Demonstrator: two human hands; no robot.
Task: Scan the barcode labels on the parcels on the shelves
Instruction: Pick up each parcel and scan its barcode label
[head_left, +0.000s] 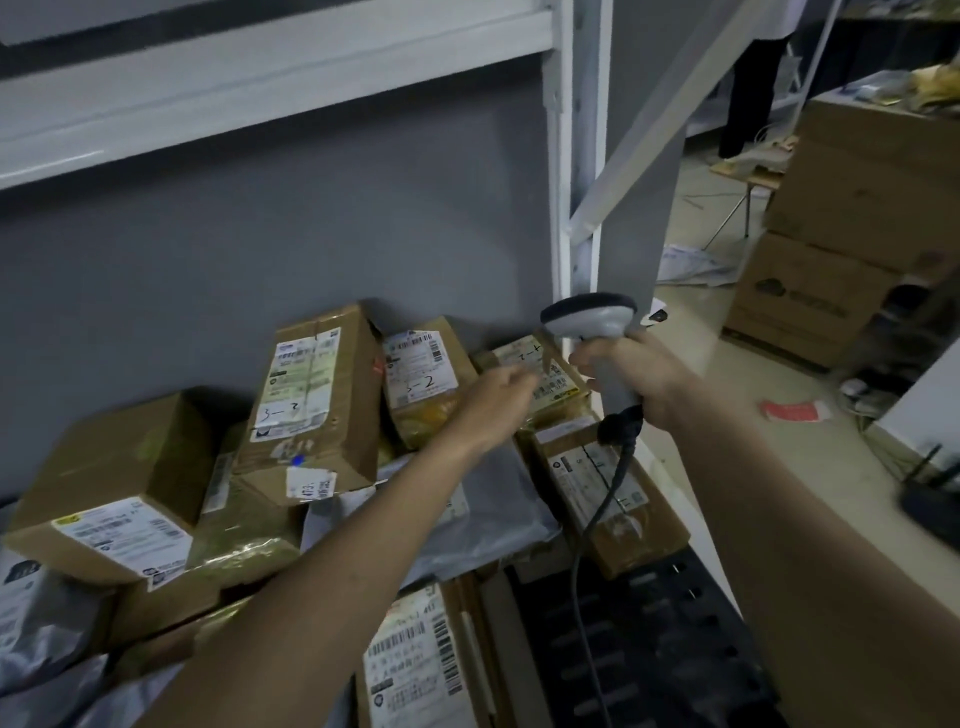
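A grey scanner (592, 322) is held in the right hand (631, 376). The fingers are wrapped tight around its handle, and its head is up at the top, pointed to the left. A dark cord (597, 512) hangs down from the bottom of the handle.

The left hand (498, 397) is stretched out to a small brown parcel (550, 384) at the back of the shelf, just beside the scanner. The fingertips are seen at the white label (537, 364) on that parcel. The picture is blurred there, so it cannot be told if the label is pinched or only touched.

Many parcels are piled on the shelf. A tall box (317, 400) marked "3-2" is leaned against the grey wall (260, 249). A padded yellow parcel (423, 382) with "3-2" on its label is set next to it. A brown box (104, 493) is seen at the left, and a long box (608, 499) lies under the cord. A grey bag (493, 514) is laid between them.

A white shelf post (579, 156) stands at the right. Big brown cartons (852, 218) are stacked on the floor far off.
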